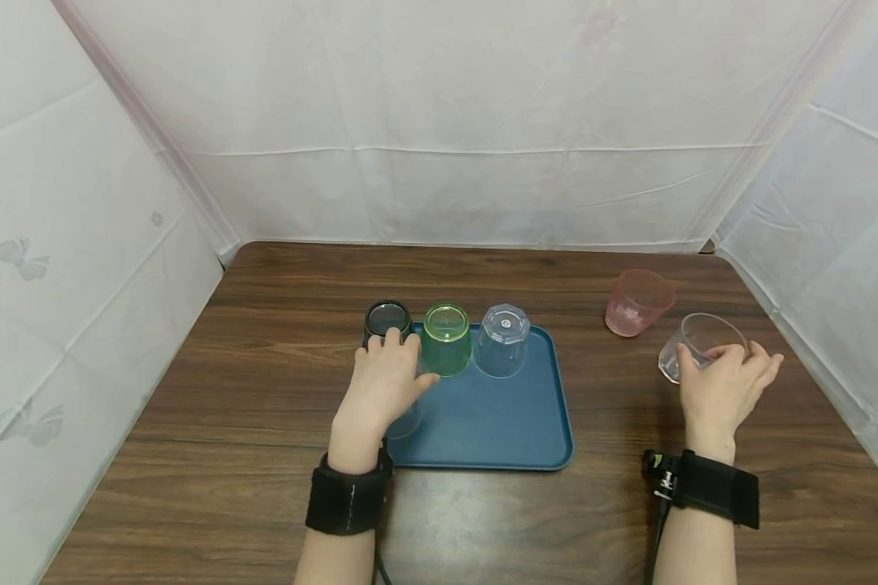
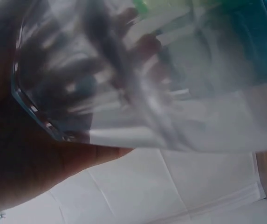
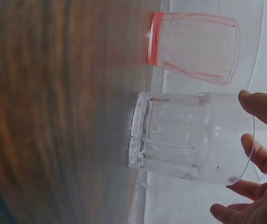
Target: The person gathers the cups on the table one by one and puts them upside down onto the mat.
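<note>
In the head view my left hand (image 1: 380,390) grips a clear glass (image 1: 407,421) from above, upside down over the near left part of a blue tray (image 1: 497,422). This glass (image 2: 170,93) fills the left wrist view, blurred; whether its rim touches the tray cannot be told. My right hand (image 1: 724,386) is spread at the rim of another clear glass (image 1: 702,337), which stands upright on the table. In the right wrist view the thumb and fingers (image 3: 261,107) lie loosely about the rim of that glass (image 3: 184,137).
Inverted along the tray's far side are a dark glass (image 1: 388,317), a green glass (image 1: 446,341) and a clear faceted glass (image 1: 503,341). A pink glass (image 1: 638,302) stands upright beyond the right-hand glass. White sheeting (image 1: 439,195) encloses the wooden table (image 1: 263,390).
</note>
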The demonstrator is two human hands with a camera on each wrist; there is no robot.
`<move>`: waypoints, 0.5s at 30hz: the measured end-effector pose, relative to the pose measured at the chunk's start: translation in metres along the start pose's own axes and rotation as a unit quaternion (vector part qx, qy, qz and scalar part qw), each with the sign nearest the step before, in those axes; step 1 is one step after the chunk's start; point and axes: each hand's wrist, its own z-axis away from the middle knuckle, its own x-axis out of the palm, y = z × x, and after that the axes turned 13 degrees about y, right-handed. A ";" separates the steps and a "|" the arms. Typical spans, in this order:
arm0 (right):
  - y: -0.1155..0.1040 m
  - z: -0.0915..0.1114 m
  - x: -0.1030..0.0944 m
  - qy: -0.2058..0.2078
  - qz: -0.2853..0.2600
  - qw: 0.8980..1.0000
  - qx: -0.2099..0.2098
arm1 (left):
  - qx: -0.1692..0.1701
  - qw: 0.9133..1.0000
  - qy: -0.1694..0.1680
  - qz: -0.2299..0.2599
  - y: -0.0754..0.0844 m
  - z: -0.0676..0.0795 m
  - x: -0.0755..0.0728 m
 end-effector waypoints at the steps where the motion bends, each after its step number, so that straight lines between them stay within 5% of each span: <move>1: 0.000 0.000 0.000 -0.002 0.001 1.000 -0.003 | 0.001 1.000 0.002 -0.001 -0.001 0.000 0.000; 9: 0.000 -0.002 0.000 -0.024 -0.010 1.000 0.006 | 0.007 1.000 0.021 -0.019 -0.007 0.001 0.001; 15: 0.000 0.001 0.003 -0.003 -0.026 0.999 0.031 | -0.008 1.000 0.000 -0.012 -0.010 0.000 0.000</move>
